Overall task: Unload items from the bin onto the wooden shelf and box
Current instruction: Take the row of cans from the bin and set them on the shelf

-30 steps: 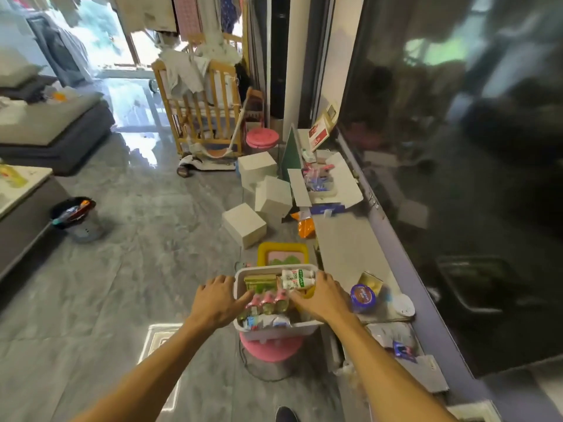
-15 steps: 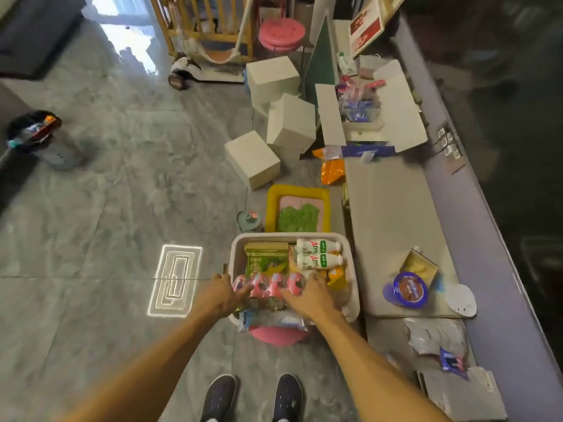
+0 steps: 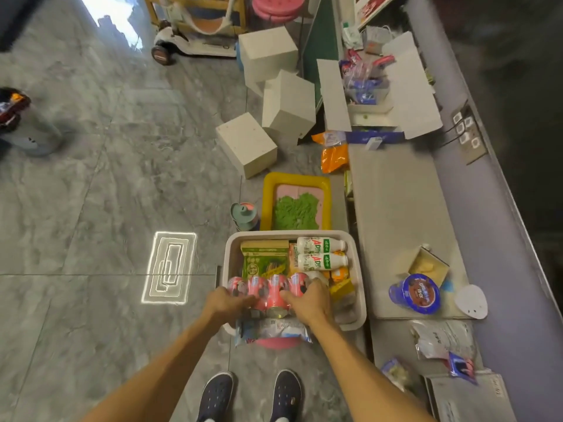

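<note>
A white bin (image 3: pixel 359 275) sits on a pink stool in front of me. It holds a row of pink bottles (image 3: pixel 268 289), two white bottles (image 3: pixel 321 253), a green packet (image 3: pixel 264 263) and yellow snacks. My left hand (image 3: pixel 227 303) grips the left end of the pink bottle pack. At the pack's right end my right hand (image 3: pixel 307 303) grips it too. The pack lies at the bin's near side. A light wooden shelf (image 3: pixel 396 214) runs along the wall to the right. An open white box (image 3: pixel 371 95) stands at its far end.
A blue cup (image 3: pixel 416 293), a yellow carton (image 3: pixel 429 264) and a white lid lie on the shelf's near part. A yellow tray with green stuff (image 3: pixel 297 201) and a small cup lie behind the bin. White cubes (image 3: pixel 288 103) stand farther back. Loose wrappers (image 3: pixel 438 339) lie lower right.
My view has tilted down over the bin. Both hands went from the bin's rim to the pink bottle pack and now grip its ends.
</note>
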`<move>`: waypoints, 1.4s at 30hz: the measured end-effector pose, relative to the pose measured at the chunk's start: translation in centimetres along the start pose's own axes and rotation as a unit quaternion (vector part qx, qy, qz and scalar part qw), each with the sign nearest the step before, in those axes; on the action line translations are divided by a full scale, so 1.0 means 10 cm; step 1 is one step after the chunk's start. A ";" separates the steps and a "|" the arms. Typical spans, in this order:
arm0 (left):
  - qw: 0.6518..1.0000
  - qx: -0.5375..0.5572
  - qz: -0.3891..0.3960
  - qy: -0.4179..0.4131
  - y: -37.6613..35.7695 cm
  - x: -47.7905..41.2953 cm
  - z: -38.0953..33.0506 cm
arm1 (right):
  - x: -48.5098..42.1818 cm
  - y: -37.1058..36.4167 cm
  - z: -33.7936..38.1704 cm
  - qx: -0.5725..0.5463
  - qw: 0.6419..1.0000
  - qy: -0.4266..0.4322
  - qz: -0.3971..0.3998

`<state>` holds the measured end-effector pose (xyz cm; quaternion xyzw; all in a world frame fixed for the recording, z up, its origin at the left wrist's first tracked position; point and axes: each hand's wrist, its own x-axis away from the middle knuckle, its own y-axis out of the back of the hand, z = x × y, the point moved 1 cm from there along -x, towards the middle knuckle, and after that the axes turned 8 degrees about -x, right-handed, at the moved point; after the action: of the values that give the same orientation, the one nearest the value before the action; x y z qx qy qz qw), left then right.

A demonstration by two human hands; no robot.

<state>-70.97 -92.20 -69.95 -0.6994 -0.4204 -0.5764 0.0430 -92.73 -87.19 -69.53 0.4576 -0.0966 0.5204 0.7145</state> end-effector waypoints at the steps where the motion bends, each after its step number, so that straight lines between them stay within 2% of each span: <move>1: 1.000 0.019 -0.003 -0.004 0.02 0.03 0.01 | 0.06 0.06 0.05 -0.001 1.000 0.005 0.002; 6: 0.991 0.104 0.004 -0.081 0.27 0.45 -0.15 | 0.29 0.37 0.33 -0.062 0.997 0.051 -0.014; 9: 0.981 0.141 -0.042 -0.129 0.53 0.82 -0.35 | 0.50 0.68 0.55 -0.114 0.989 0.089 -0.011; 11: 0.974 0.126 -0.095 -0.163 0.75 1.02 -0.48 | 0.66 0.88 0.67 -0.141 0.983 0.112 -0.023; 14: 0.961 0.100 -0.129 -0.222 1.07 1.35 -0.77 | 0.98 1.19 0.88 -0.160 0.976 0.142 -0.038; 20: 0.923 0.060 -0.140 -0.353 1.60 2.13 -1.40 | 1.55 1.76 1.26 -0.188 0.955 0.196 -0.119; 28: 0.862 0.023 -0.133 -0.489 1.94 2.82 -1.73 | 2.55 2.27 1.47 -0.252 0.911 0.229 -0.233; 34: 0.807 -0.034 -0.071 -0.586 1.62 3.39 -1.94 | 3.49 2.44 1.07 -0.288 0.867 0.194 -0.357; 39: 0.758 -0.077 0.009 -0.648 0.84 4.06 -1.95 | 4.43 2.55 0.37 -0.305 0.825 0.147 -0.452; 42: 0.724 -0.104 0.070 -0.678 0.22 4.54 -1.82 | 5.10 2.55 -0.18 -0.307 0.788 0.113 -0.522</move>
<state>-84.42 -79.07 -24.71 -0.9314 -0.2242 0.0165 -0.2863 -92.16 -51.42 -25.14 0.1326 0.0837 0.0587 0.9859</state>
